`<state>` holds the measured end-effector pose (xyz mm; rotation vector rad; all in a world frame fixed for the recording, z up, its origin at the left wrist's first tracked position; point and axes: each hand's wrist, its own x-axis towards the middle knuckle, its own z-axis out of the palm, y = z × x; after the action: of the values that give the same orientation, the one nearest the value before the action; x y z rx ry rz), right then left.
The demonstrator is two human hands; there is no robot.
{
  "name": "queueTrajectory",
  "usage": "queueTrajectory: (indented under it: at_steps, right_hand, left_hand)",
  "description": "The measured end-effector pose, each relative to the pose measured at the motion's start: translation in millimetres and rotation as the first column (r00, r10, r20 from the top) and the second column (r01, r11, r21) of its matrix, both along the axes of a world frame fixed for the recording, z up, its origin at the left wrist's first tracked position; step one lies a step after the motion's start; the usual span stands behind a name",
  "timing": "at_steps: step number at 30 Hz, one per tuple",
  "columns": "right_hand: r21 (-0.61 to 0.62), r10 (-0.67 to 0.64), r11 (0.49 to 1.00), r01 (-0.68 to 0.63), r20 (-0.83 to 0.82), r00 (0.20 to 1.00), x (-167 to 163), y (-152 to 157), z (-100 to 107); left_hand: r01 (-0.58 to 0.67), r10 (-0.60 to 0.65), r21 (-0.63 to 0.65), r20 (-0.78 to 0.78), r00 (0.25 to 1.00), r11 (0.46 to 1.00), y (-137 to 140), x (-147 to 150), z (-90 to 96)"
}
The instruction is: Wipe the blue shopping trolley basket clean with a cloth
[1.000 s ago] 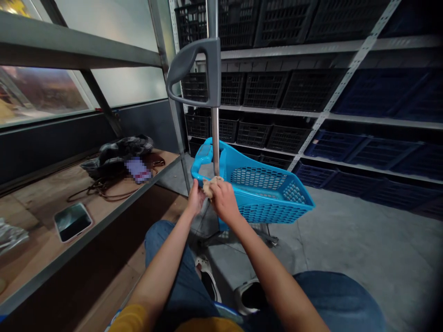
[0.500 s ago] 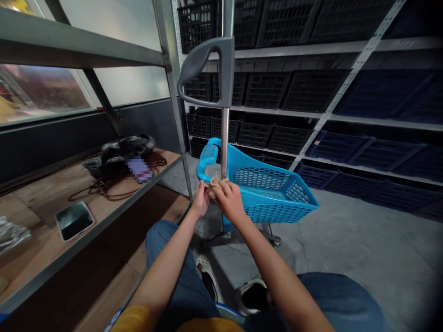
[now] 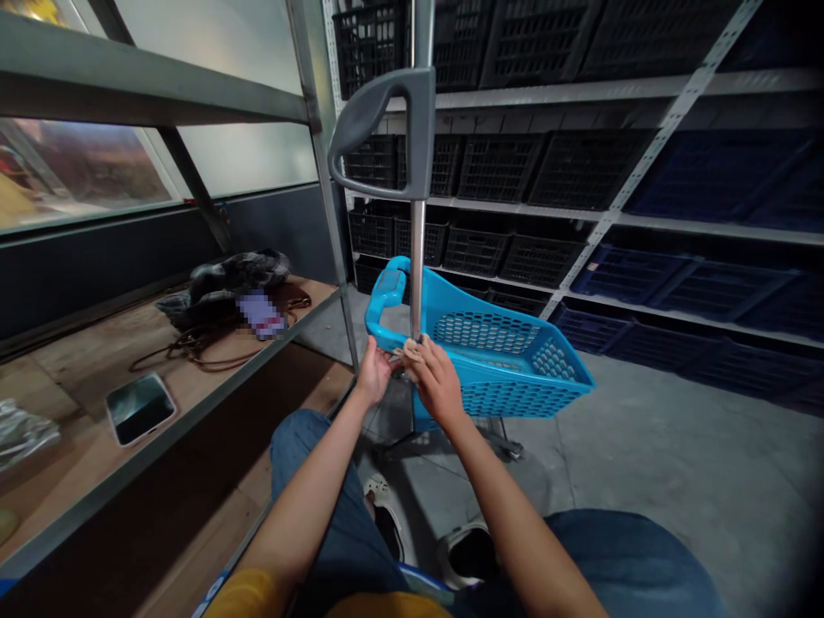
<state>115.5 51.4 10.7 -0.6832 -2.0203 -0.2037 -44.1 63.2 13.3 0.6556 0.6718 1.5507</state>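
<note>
A blue plastic basket (image 3: 508, 365) sits on a small trolley with an upright metal pole (image 3: 417, 266) topped by a grey handle (image 3: 386, 133). My right hand (image 3: 434, 382) presses a small beige cloth (image 3: 409, 348) against the pole's foot, just by the basket's near rim. My left hand (image 3: 373, 371) is at the same spot on the left, fingers on the cloth's edge. Most of the cloth is hidden by my fingers.
A metal rack with a wooden shelf (image 3: 96, 395) runs along my left, holding a phone (image 3: 140, 408), a dark bundle with a strap (image 3: 232, 287) and a foil bag (image 3: 22, 433). Shelves of black and blue crates (image 3: 579, 172) line the far wall. Grey concrete floor (image 3: 675, 481) lies on the right.
Both hands with the cloth have slid slightly right and up along the pole's base. The view has shifted a little, so the trolley sits further right in the frame.
</note>
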Motion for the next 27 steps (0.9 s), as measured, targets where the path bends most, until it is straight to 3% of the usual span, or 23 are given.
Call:
queueTrajectory:
  at_steps: [3,6,9,12,17,19,21,24,27]
  right_hand:
    - [-0.048,-0.041,0.998,0.036,-0.098,0.994,12,-2,-5]
    - [-0.038,-0.059,0.998,0.053,-0.183,0.981,2,-3,9]
    - [0.035,0.023,0.999,-0.021,-0.067,0.997,-14,0,15]
    - [0.06,0.042,0.997,-0.044,0.033,0.999,-11,1,6]
    - [-0.092,-0.171,0.984,0.153,-0.227,0.959,5,-1,8]
    - [-0.118,-0.188,0.979,0.164,-0.233,0.954,1,-2,16]
    - [-0.1,-0.121,0.989,0.108,-0.142,0.982,-4,-2,18]
    - [-0.053,-0.068,0.997,0.063,-0.082,0.994,1,1,8]
    - [-0.086,-0.177,0.983,0.165,-0.158,0.971,16,3,-2]
  left_hand:
    - [-0.016,0.015,0.016,0.023,1.0,1.0,2,0,-2.5]
    - [-0.009,0.008,0.009,0.025,1.0,1.0,1,1,-3.8]
    - [0.023,-0.022,-0.031,0.019,1.0,0.999,-1,1,-2.6]
    - [0.028,-0.028,-0.054,0.008,1.0,0.998,-2,1,-0.9]
    - [-0.025,0.025,0.015,0.009,1.0,1.0,1,3,-3.5]
    - [-0.033,0.033,0.012,0.018,0.999,0.999,1,5,-5.0]
    - [-0.032,0.032,-0.003,0.04,0.999,0.999,1,5,-5.3]
    - [-0.027,0.028,-0.016,0.075,0.997,1.0,0,5,-3.1]
    - [-0.024,0.025,-0.017,0.086,0.996,1.0,-1,6,-0.4]
